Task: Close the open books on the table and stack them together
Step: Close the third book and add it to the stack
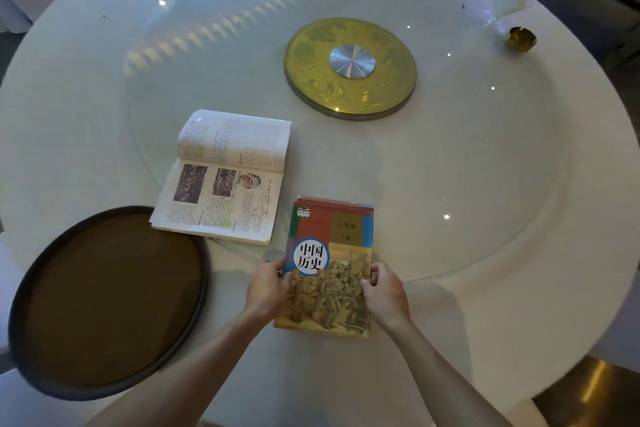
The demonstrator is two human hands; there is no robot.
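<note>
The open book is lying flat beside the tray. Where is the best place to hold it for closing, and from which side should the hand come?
Probably grip the far page block of the open book at its outer edge near, reaching over from the near side. That half already curls upward at the spine crease, so it should fold toward the person onto the flat near page.

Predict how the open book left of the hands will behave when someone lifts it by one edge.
The open book looks like a thin paperback, so it would probably sag and flop shut. Its pages already bow at the spine and may fan. It seems light.
</note>
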